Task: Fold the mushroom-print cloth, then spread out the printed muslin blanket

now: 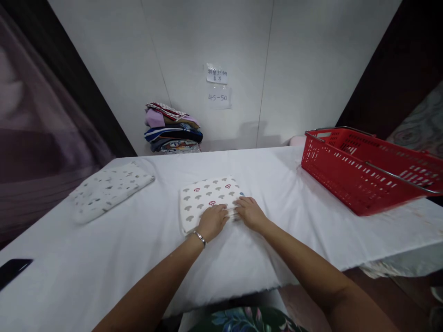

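A folded white cloth (200,201) printed with grey and red mushrooms lies in the middle of the white-covered table. At its near edge, my left hand (212,222), with a metal bracelet at the wrist, has its fingers closed on the fabric. Just to the right, my right hand (252,214) is closed on the cloth's near right corner. The fingertips of both hands are close together, and the thumbs are partly hidden. Off to the left is another folded white cloth (110,189) with small grey prints.
A red plastic basket (332,170) with metal handles stands on the right of the table (277,184). Against the back wall is a stack of folded fabrics (173,131). A dark flat object (14,269) lies at the left edge. Paper labels (218,94) hang on the wall.
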`<state>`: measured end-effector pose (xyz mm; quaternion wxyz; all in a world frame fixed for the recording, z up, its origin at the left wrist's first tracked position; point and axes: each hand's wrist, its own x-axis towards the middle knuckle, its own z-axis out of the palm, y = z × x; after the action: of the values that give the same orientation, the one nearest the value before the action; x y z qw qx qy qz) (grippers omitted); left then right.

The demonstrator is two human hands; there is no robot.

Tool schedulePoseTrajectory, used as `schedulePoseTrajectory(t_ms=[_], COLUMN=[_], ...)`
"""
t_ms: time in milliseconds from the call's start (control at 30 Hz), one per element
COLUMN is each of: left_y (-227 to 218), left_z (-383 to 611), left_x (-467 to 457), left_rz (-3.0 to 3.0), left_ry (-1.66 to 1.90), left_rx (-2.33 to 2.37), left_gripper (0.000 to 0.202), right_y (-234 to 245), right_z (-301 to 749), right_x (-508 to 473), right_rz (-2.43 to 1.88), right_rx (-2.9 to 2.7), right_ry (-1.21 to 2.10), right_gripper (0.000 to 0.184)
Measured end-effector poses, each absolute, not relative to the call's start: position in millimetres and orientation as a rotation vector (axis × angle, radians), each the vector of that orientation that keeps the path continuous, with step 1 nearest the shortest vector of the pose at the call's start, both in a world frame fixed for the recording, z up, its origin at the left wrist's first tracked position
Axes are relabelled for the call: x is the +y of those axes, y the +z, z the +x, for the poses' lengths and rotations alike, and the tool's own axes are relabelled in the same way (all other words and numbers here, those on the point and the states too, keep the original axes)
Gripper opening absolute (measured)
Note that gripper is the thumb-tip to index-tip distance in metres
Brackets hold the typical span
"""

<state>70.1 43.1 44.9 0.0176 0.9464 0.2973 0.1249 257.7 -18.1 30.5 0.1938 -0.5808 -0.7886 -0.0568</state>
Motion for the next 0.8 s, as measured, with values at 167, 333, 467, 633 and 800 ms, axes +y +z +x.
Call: schedulePoseTrajectory(t_ms=[167,333,467,633,800], left_y=[43.7,46.1,49.7,52.6,61.4], left_z=[74.4,78.3,81.6,85.6,93.5], left_x=[43.9,44.3,46.4,48.2,43.1], left_rz=[2.988,3.064,3.105,3.093,3.122], left_ry=[0.333,0.27,0.205,0.176,0.033], left_rx=[0.964,0.901,0.843,0.785,0.784], left_gripper=[0.026,0.018,0.022,0.027,0.023], right_y=[30.4,31.2,34.0,38.3,39.9], right_z=[256.5,257.0,257.0,256.1,255.8], right_x=[-13.9,-11.6,-10.5,-9.5,-8.4], right_rz=[-1.635,-1.603,-1.544,-1.518,-1.513], right_rx=[-2.298,-2.36,-2.397,-2.424,-2.457], right_ry=[-0.196,-0.214,-0.232,-0.256,-0.27], right_gripper=[0.021,0.022,0.021,0.021,0.02])
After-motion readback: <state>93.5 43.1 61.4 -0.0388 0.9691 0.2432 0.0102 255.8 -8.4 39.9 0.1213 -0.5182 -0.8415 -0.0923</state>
